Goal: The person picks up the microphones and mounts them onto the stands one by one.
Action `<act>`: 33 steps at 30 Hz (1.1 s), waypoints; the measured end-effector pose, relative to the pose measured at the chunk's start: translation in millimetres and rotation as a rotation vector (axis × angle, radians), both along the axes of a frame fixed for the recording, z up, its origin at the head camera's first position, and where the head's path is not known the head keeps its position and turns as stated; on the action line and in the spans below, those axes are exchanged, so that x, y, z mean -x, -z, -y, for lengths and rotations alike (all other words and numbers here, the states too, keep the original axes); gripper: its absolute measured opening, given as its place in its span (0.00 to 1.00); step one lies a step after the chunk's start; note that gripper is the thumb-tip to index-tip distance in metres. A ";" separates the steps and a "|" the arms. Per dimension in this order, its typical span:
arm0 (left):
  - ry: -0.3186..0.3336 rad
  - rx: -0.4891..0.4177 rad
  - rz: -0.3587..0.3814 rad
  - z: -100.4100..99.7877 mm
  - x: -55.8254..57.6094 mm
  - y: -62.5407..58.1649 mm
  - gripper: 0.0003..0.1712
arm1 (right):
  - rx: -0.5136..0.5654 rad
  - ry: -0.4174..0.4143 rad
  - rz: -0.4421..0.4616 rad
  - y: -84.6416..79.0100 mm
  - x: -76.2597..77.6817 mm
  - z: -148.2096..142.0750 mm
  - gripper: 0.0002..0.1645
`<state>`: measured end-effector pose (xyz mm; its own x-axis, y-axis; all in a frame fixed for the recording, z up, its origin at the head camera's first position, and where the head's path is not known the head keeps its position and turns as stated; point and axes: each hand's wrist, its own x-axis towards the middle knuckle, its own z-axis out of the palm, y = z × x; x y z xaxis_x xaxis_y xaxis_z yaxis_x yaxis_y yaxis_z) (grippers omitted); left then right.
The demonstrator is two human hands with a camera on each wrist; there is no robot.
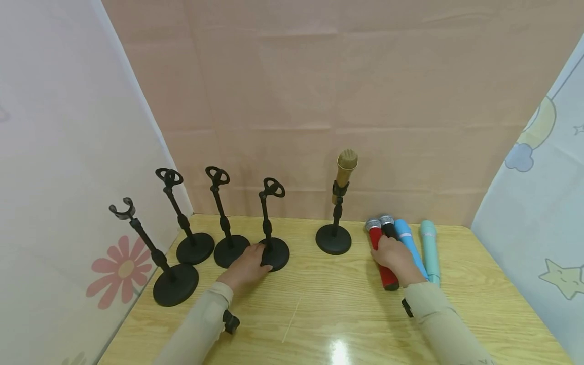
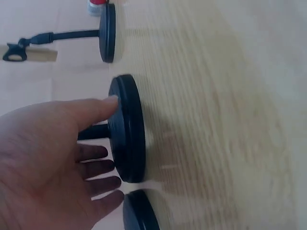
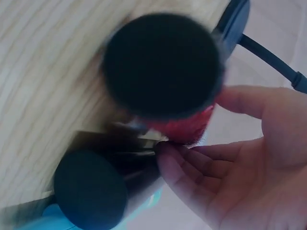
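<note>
Here's the left hand [image 1: 246, 266], fingers loosely spread and thumb touching a stand [image 1: 280, 255] at its base, perhaps to steady it, while the right hand [image 1: 398, 257] pinches the red mic [image 1: 387, 276] around its body, likely for a sure hold, left of the black mic [image 1: 389, 229], blue mic [image 1: 410, 248] and mint mic [image 1: 430, 248]. Farther back, the gold mic [image 1: 345, 171] leans head-up, cradled by a clip [image 1: 339, 189]; no brand or writing is readable.

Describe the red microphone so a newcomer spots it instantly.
On the table, right of the raised gold microphone, the right hand holds the red microphone. It is leftmost of four lying there, its red body unlike the black one, blue one and mint one.
</note>
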<state>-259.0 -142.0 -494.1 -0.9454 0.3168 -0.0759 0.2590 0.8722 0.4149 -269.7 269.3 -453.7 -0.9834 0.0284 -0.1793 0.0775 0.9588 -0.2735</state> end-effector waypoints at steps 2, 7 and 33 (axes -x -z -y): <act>0.005 -0.018 0.029 2.3 7.1 3.4 0.43 | 0.002 0.031 0.014 1.5 3.1 1.4 0.20; 0.027 -0.061 0.084 8.7 20.7 12.7 0.47 | -0.012 0.093 0.047 6.3 9.3 5.5 0.24; 0.106 0.008 0.049 5.0 16.4 7.7 0.49 | 0.431 0.159 -0.097 6.2 14.9 -7.7 0.35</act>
<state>-275.3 -146.9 -501.8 -0.9016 0.4142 -0.1245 0.3296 0.8445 0.4222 -284.6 277.1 -460.0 -0.9858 0.1229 -0.1149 0.1682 0.7347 -0.6573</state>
